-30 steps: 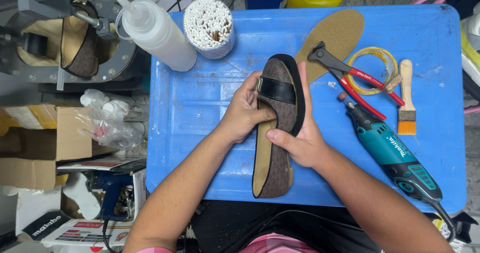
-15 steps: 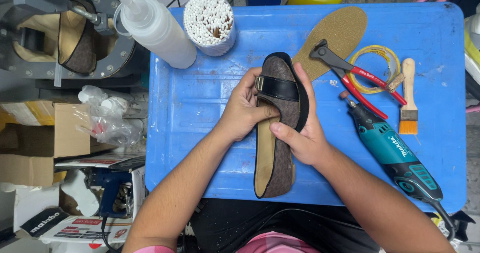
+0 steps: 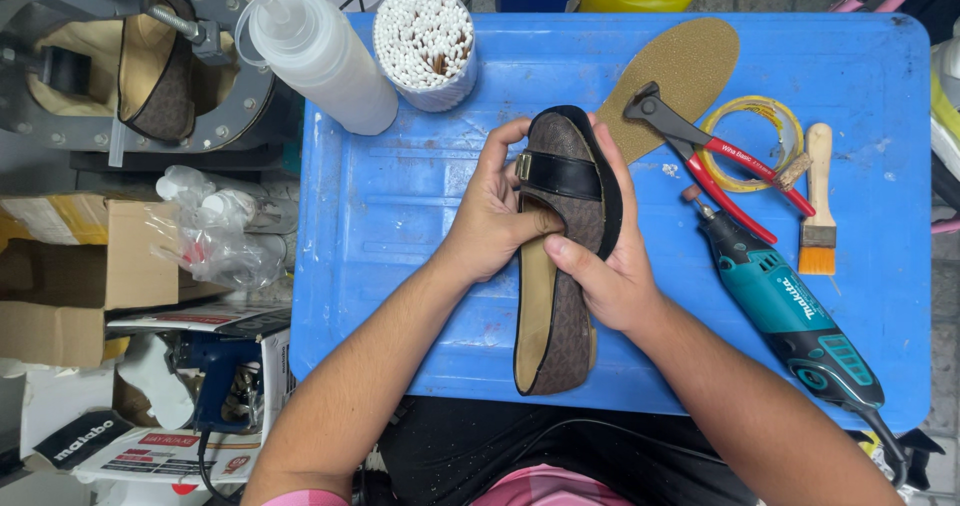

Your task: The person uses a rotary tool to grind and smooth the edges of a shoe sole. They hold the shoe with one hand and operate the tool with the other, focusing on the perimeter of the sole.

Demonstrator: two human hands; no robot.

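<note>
1. The brown patterned flat shoe point(image 3: 565, 266) lies lengthwise over the middle of the blue plastic table point(image 3: 400, 186), heel toward the person, toe away. It sits a little more upright than a second ago, its tan lining turned more to the left.
2. The left hand point(image 3: 495, 216) grasps the shoe's left edge, thumb pressed into the opening near the black strap point(image 3: 560, 174); its fingers have crept up toward the toe.
3. The right hand point(image 3: 610, 266) wraps the shoe from the right, thumb laid across the upper, fingers along the black sole edge. Both hands keep their clasp on the shoe as before.
4. Just right of that hand lies the teal rotary tool point(image 3: 790, 306), unmoved.
5. Farther off rest the red-handled pincers point(image 3: 720, 161), a small brush point(image 3: 818, 206) and a tan insole point(image 3: 680, 66).
6. At the far edge stand a cup of cotton swabs point(image 3: 425, 41) and a white squeeze bottle point(image 3: 315, 56).
</note>
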